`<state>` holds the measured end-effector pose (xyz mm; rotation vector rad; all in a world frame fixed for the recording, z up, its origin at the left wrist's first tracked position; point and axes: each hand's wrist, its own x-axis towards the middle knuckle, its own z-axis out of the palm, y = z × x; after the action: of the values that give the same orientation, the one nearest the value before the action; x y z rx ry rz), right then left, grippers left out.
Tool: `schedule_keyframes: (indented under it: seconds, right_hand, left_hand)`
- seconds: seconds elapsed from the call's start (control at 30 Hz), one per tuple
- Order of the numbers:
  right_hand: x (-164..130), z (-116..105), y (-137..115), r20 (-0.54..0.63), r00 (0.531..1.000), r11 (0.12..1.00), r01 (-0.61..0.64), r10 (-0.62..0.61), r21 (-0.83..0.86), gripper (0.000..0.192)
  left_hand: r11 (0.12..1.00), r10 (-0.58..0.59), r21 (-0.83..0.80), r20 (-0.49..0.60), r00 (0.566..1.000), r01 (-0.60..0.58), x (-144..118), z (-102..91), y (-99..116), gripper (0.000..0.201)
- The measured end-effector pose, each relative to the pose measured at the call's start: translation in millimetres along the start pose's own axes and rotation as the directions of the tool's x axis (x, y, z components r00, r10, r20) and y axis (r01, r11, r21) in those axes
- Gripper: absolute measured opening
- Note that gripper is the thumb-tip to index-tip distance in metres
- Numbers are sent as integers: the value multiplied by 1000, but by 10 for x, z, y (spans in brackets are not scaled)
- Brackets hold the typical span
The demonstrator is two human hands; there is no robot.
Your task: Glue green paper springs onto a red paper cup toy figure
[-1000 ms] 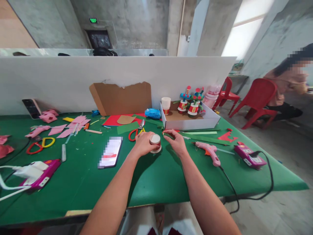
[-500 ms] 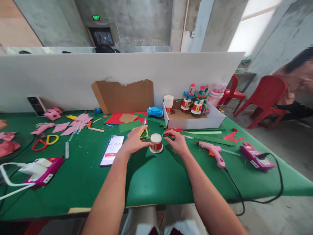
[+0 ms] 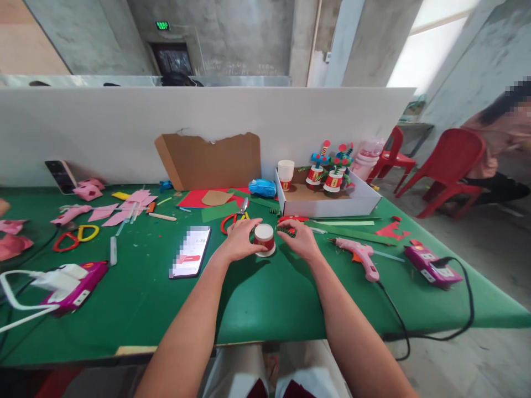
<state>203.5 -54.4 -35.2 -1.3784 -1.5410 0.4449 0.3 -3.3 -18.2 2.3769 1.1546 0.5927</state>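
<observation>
paper cup (image 3: 264,239) upturned, frame centre on bench (image 3: 265,304) | left hand (image 3: 239,241) fingers curled touching its side | right hand (image 3: 301,241) pinching green coil (image 3: 285,230) | cup likely light, crushable: hold sides gently

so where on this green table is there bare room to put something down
The widest bare patch of green table is the near strip in front of the cup, between the phone and the glue gun. It is crowded behind the cup by the scissors and white box, and at far left among the pink paper scraps.
</observation>
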Motion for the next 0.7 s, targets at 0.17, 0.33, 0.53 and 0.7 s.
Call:
schedule_keyframes:
  seconds: [0.17, 0.33, 0.53, 0.7]
  right_hand:
    - [11, -16, -6, 26, 1000, 999, -7, 5, 44, 12]
    - [7, -6, -12, 27, 1000, 997, -18, 16, 72, 12]
    - [-6, -2, -27, 49, 999, 999, -15, 12, 47, 13]
    - [-9, 9, -32, 27, 1000, 1000, 3, -3, 12, 12]
  left_hand:
    - [993, 108, -59, 78, 991, -104, -50, -143, -92, 82]
    - [997, 54, -63, 40, 998, -51, -20, -79, -5, 79]
    - [1000, 5, -30, -72, 997, -8, 38, 76, 78, 52]
    - [999, 10, -43, -116, 993, -15, 30, 83, 98, 39]
